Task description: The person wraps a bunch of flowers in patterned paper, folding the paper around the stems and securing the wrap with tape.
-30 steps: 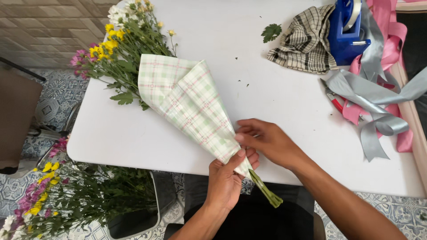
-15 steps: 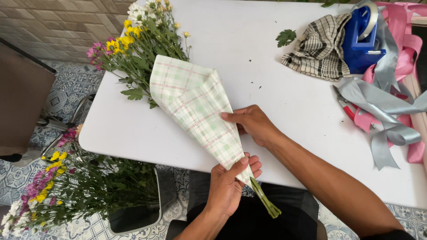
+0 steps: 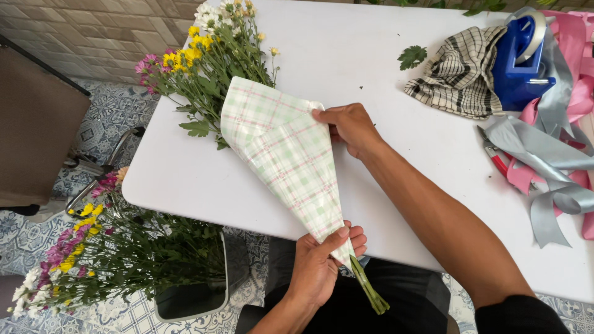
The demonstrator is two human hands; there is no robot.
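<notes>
Moving up the checked wrapping paper (image 3: 288,164), the right hand (image 3: 349,127) now pinches its top edge; the left hand (image 3: 322,266) grips the wrapped stems (image 3: 369,291).

The wrapped bouquet (image 3: 272,148) lies slanted across the table (image 3: 371,55), its blooms at the table's far left corner and its stems (image 3: 369,291) past the near edge. To the bouquet's right lie a cloth (image 3: 461,77), a tape dispenser (image 3: 516,62) and ribbons (image 3: 550,161). Left of the bouquet, beside the table, a bucket (image 3: 192,297) of flowers stands on the floor.
</notes>
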